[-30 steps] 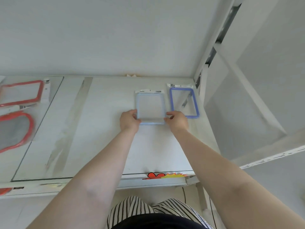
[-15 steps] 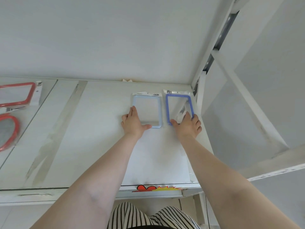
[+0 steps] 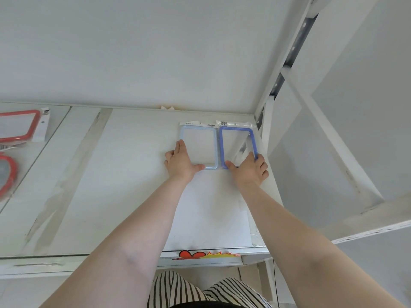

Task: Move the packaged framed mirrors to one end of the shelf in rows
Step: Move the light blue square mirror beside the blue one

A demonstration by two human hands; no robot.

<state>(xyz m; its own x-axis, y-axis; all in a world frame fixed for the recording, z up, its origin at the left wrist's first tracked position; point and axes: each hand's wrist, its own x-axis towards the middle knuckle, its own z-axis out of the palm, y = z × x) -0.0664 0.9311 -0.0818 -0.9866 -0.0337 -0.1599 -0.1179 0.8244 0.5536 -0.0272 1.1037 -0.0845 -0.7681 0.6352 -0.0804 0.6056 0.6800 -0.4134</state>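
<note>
The light-blue framed mirror (image 3: 198, 147) lies flat in its clear packet at the back right end of the shelf (image 3: 133, 174), its long axis running away from the person, and just beside it on the right lies the dark-blue framed mirror (image 3: 238, 145), parallel and close against the shelf's end post. The left hand (image 3: 181, 162) rests open on the pale frame's left edge and near corner, fingers pointing along that long axis, thumb along the near rail. The right hand (image 3: 250, 170) lies spread on the dark frame's near right corner, pressing rather than gripping. Both mirrors sit directly ahead of their hands. The red framed mirrors (image 3: 15, 138) lie far off beyond the left hand, so that hand is the nearer one to fetch them.
</note>
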